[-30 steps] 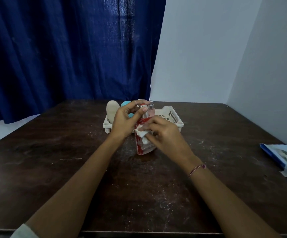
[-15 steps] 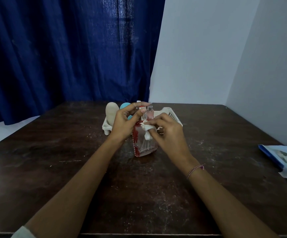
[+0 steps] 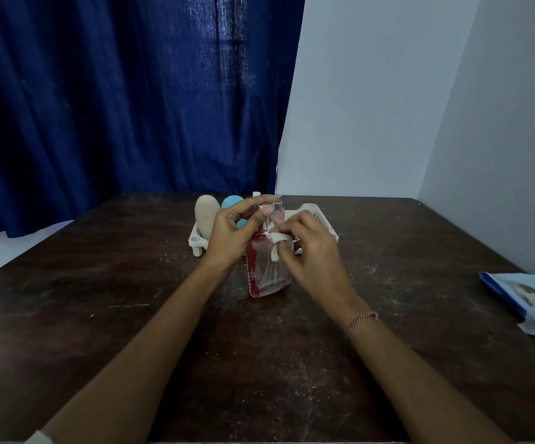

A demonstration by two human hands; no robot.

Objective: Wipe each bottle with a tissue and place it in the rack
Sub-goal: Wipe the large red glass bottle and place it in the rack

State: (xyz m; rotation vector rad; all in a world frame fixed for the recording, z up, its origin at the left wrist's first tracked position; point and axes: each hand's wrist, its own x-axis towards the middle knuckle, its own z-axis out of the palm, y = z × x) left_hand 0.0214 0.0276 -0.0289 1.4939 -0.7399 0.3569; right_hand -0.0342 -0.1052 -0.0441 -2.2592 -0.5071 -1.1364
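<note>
A clear rectangular bottle with red trim [image 3: 267, 270] stands on the dark table [image 3: 163, 315] just in front of the white rack [image 3: 319, 216]. My left hand [image 3: 232, 233] grips its top, thumb and fingers curled round the red cap. My right hand [image 3: 311, 248] pinches a small white tissue [image 3: 277, 240] against the bottle's upper shoulder. In the rack stand a beige bottle [image 3: 207, 217], a blue bottle [image 3: 232, 203] and a small clear pinkish spray bottle [image 3: 278, 213], partly hidden by my hands.
A blue and white tissue packet [image 3: 530, 296] lies at the table's right edge. A dark blue curtain [image 3: 125, 97] hangs behind the table, with a pale wall [image 3: 387, 107] to the right.
The bottle went from tilted to upright. My right hand slid the tissue from the bottle's middle up to its shoulder. My left hand stayed on the cap.
</note>
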